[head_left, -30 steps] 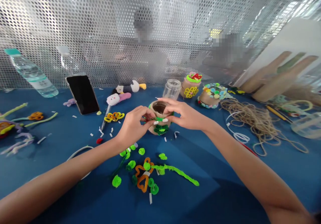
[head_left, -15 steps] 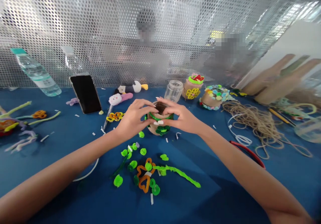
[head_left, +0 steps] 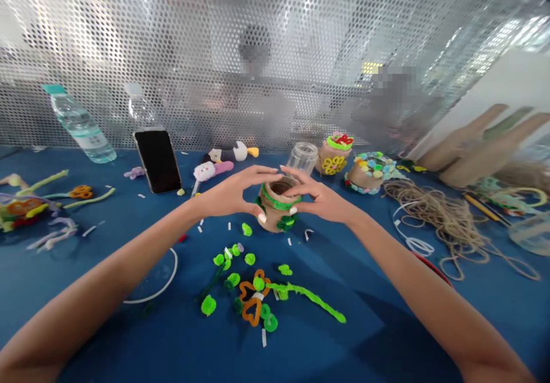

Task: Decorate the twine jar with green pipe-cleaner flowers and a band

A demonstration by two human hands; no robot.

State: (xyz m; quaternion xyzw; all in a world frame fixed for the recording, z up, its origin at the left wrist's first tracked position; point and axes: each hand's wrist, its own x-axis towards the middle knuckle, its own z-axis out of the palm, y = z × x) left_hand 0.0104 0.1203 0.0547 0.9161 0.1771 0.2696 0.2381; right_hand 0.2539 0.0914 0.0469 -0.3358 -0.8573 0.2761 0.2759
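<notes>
A twine-wrapped jar (head_left: 271, 218) with a green pipe-cleaner band around its neck and dark green leaf shapes on its side stands on the blue table in front of me. To its left, my left hand (head_left: 240, 191) is spread, its thumb by the jar's side and its fingers stretched behind the rim. My right hand (head_left: 320, 197) holds the jar's right side, with fingers over the rim and thumb against the green band. Nearer me lie several light green pompoms (head_left: 208, 304), an orange pipe-cleaner shape (head_left: 251, 311) and a bright green pipe-cleaner strip (head_left: 315, 298).
Behind the jar are a clear glass jar (head_left: 303, 157) and two decorated jars (head_left: 334, 153). A twine heap (head_left: 423, 208) lies at right. A phone (head_left: 158, 162), water bottles (head_left: 86, 131) and plush toys (head_left: 210, 170) sit at left. A perforated metal screen (head_left: 180, 56) rises behind.
My left thumb has come off the green band and that hand has spread wider. More of the jar's front shows. The whole view has shifted slightly.
</notes>
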